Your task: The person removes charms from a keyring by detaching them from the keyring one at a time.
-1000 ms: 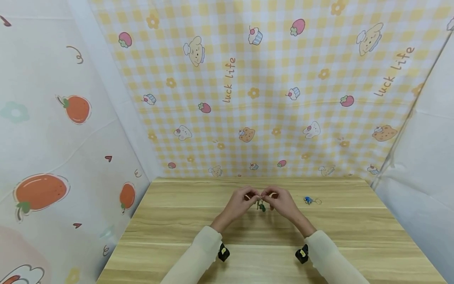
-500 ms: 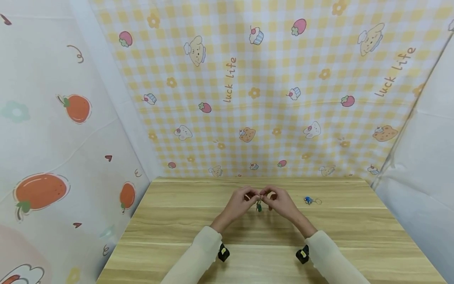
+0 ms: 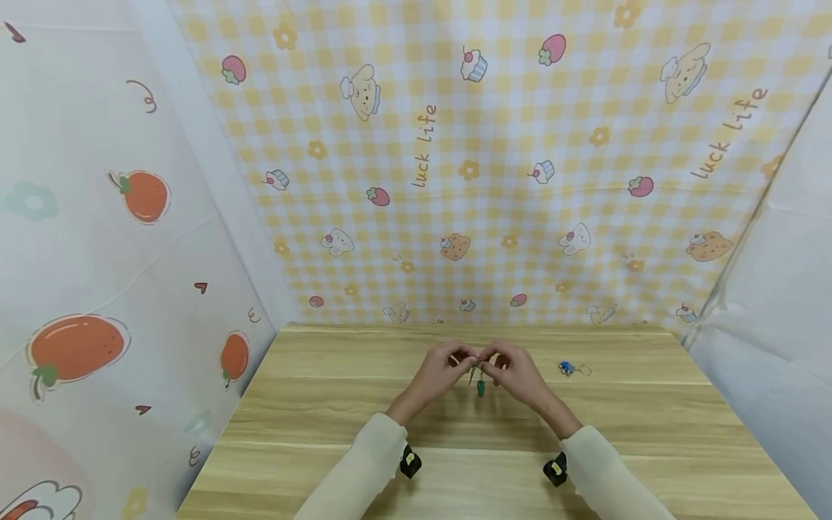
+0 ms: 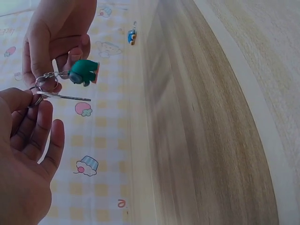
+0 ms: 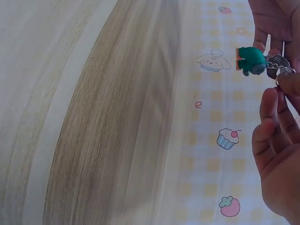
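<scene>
In the head view my left hand (image 3: 440,372) and right hand (image 3: 516,372) meet fingertip to fingertip above the wooden table. Between them is a metal split ring (image 4: 47,85), whose short chain carries a green cartoon figure (image 4: 84,71). A flat metal key (image 4: 70,97) sticks out from my left fingertips, beside the ring. My left thumb and forefinger pinch the key at its head. My right thumb and forefinger pinch the ring; the thumb covers part of it in the right wrist view. Whether the key is threaded on the ring cannot be told.
A blue figure keychain (image 3: 567,368) with its own ring lies on the wooden table (image 3: 481,477), right of my hands. A yellow checked cloth (image 3: 468,209) hangs behind the table's back edge. Black wrist cameras (image 3: 410,462) sit at both sleeves.
The green figure has swung left and back right, and now hangs lower below my fingers. Both hands stay nearly in place, with only small finger movement.
</scene>
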